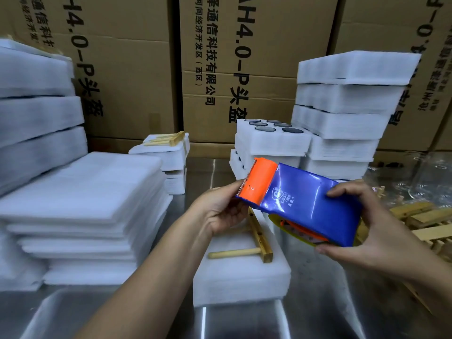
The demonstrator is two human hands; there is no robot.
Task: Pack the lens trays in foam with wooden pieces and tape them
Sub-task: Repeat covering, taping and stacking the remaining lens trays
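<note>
Over the foam pack (242, 282), both hands have the dispenser (300, 194) up in the air!

Right hand (374, 228) grips the blue body, fingers (342, 190) curled over the top and thumb underneath; left hand (220, 209) is at the orange toothed end, thumb and curled fingers pinching its edge. Below them, the foam pack sits on the steel tabletop (318, 302) with a wooden piece (259, 238) lying on top, partly hidden by the dispenser. Behind, a lens tray (271, 140) tops a short stack, dark lenses showing in its wells, just beside a taller pile of foam blocks (347, 106). Foam sheets (80, 192) are stacked at left, more wooden pieces (415, 216) lie at right, and cartons (137, 69) wall the back.
</note>
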